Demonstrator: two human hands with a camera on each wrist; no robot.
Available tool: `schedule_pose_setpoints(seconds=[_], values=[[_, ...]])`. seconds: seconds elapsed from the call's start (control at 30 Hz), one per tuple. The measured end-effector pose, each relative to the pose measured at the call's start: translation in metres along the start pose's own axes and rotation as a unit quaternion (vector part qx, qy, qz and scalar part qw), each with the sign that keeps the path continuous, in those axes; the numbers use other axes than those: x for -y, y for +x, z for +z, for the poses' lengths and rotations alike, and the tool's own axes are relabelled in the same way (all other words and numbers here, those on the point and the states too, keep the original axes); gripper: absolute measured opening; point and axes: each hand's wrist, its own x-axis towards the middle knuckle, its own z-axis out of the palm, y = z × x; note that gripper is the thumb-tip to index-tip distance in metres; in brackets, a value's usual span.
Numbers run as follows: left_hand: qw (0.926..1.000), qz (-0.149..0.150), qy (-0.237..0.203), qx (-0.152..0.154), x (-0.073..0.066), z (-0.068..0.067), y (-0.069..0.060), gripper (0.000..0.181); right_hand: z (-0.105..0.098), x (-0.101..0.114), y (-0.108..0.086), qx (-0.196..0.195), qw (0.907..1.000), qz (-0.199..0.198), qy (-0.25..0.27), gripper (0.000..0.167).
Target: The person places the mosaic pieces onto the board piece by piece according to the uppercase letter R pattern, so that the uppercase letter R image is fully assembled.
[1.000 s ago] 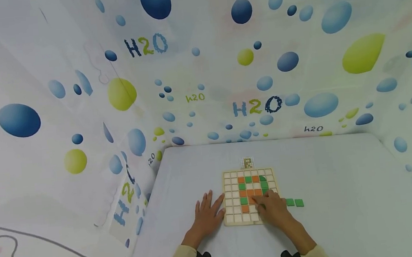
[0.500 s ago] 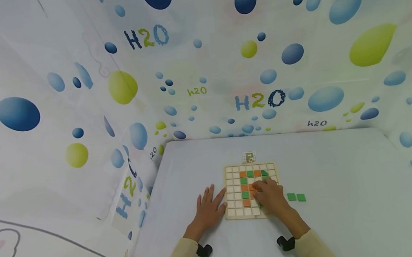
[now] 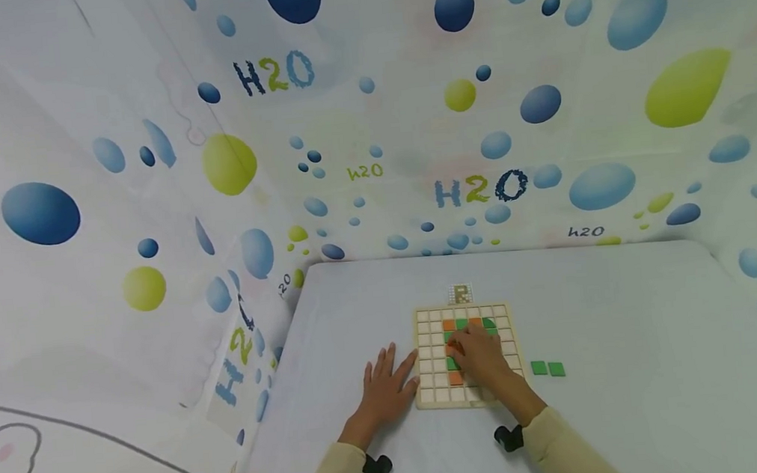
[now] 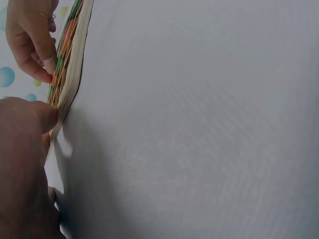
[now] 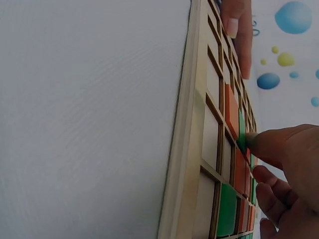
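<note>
A square pale wooden grid board (image 3: 429, 382) lies on the table, with orange and green tiles in several cells. My left hand (image 3: 384, 394) rests spread on the table, its fingers at the board's left edge. Over the tiles, my right hand (image 3: 482, 355) reaches in with bent fingers, covering part of the pattern. In the right wrist view its thumb (image 5: 271, 144) touches beside a green tile (image 5: 242, 132), next to an orange tile (image 5: 231, 112). No tile shows lifted out of its cell. The left wrist view catches the board's edge (image 4: 77, 69) and both hands.
Two loose green tiles, one (image 3: 539, 367) beside the other (image 3: 556, 369), lie right of the board. A small pattern card (image 3: 461, 294) lies just behind it. White cloth covers the table (image 3: 632, 349), and printed sheets (image 3: 395, 115) hang around it.
My right hand has moved left and away from me across the tiles. The left hand stays at the board's edge. The head view has shifted slightly.
</note>
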Motion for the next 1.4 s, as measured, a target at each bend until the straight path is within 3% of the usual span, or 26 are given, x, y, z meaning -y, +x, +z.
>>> schedule_pose_setpoints(seconds=[0.3, 0.63, 1.07, 1.4], values=[[1.0, -0.006, -0.005, 0.0, 0.0, 0.001, -0.002, 0.055, -0.002, 0.001, 0.0, 0.02, 0.9996, -0.01, 0.019, 0.011], [1.0, 0.0, -0.007, -0.003, -0.006, -0.005, -0.004, 0.056, -0.005, 0.003, 0.0, 0.015, 0.9995, -0.02, 0.017, 0.012], [1.0, -0.002, 0.003, -0.004, -0.004, -0.004, -0.003, 0.056, -0.02, -0.01, -0.005, 0.027, 0.9993, 0.023, 0.01, 0.017], [0.9999, 0.007, -0.007, -0.007, -0.001, 0.0, -0.001, 0.056, -0.019, -0.013, -0.004, 0.023, 0.9996, 0.014, 0.008, 0.013]])
